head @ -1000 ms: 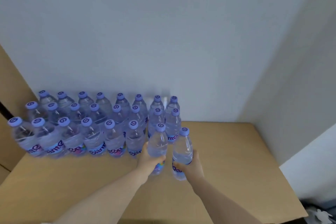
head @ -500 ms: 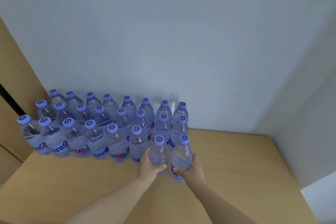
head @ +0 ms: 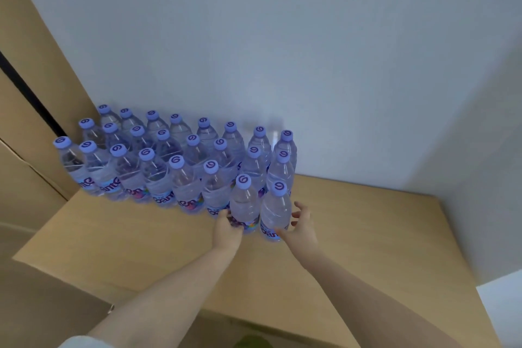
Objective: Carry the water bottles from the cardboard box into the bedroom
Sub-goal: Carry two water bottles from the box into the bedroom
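- Here the step in hand is setting down two bottles at the right end of the front row on the bench; the left bottle and the right bottle stand upright, side by side and touching or nearly so, just in front of the stored bottle block against the wall.
- Left hand: fingers curled round the lower body of the left bottle, grasping it; right hand: fingers spread and relaxed beside the right bottle, released or nearly so; whether the palm touches the label is not clear.
- Procedure, as a judgement: confirm each base sits flat before letting go; withdraw the hands straight back and low, clear of the caps; avoid nudging the neighbouring bottles, since one tipped bottle could topple the row.
- Difference from the frame 0.5 s ago: both hands wrap their bottles there; the right hand has since opened; the two bottles sit slightly closer to the block; the camera view has shifted right and downward.
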`<state>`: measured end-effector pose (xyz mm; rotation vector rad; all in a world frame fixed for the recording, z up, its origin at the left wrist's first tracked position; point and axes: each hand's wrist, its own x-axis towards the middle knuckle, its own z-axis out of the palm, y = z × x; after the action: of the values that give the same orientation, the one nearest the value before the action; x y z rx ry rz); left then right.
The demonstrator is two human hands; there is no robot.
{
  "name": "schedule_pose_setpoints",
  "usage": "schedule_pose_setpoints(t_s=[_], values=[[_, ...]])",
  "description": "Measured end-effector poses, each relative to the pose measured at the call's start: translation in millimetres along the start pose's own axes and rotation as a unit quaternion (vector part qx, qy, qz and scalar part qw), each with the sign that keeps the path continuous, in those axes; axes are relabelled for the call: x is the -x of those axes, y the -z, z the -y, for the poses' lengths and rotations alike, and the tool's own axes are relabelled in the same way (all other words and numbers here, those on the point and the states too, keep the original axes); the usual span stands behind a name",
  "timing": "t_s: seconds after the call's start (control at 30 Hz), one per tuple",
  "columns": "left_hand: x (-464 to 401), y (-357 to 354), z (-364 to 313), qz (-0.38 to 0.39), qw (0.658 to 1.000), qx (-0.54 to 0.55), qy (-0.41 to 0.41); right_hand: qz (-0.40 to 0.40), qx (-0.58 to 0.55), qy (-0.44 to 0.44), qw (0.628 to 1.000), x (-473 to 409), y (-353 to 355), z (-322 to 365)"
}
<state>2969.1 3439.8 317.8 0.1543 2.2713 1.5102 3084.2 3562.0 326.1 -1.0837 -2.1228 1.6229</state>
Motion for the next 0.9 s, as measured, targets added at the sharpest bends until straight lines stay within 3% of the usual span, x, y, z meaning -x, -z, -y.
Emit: schedule_pose_setpoints(t_s=[0.1,0.2,0.37,0.47,0.9], values=[[11,4,-6,-0.067,0.995,-0.013,-0.07,0.023,-0.013,0.033,0.999,-1,7,2],[17,9,-19,-0.079,0.986,-0.053,-0.136,0.041,-0.021,0.041,0.998,-5,8,6],[9,24,-41,0.002,0.962,-0.134,-0.239,0.064,-0.015,0.056,0.996,-9,7,9],[2,27,-46,0.026,0.959,-0.164,-0.231,0.072,0.004,0.07,0.995,-11,6,9],[2,8,-56,-0.055,0.958,-0.198,-0.202,0.055,-0.026,0.058,0.996,-20,2,18]])
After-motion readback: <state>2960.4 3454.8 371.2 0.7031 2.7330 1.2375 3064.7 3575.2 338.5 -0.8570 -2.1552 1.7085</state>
